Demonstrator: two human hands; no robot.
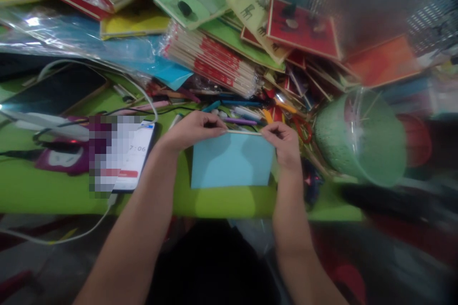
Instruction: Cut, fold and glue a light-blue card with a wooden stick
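A light blue sheet of paper (232, 159) lies near the front edge of the green table. Along its far edge runs a thin pale stick (245, 132); it looks like wood. My left hand (200, 128) pinches the stick's left end at the sheet's far left corner. At the far right corner, my right hand (281, 138) has thumb and fingers closed on the other end. Both hands rest close to the paper and shade parts of it. Whether the stick is stuck to the paper, I cannot tell.
Left of the sheet lies a lit phone (138, 162) with cables and a purple power strip (66, 157). Pens and scissors clutter the area behind it, with a wrapped stick bundle (214, 59) and bright cards (304, 26). A green bucket (361, 138) stands at right.
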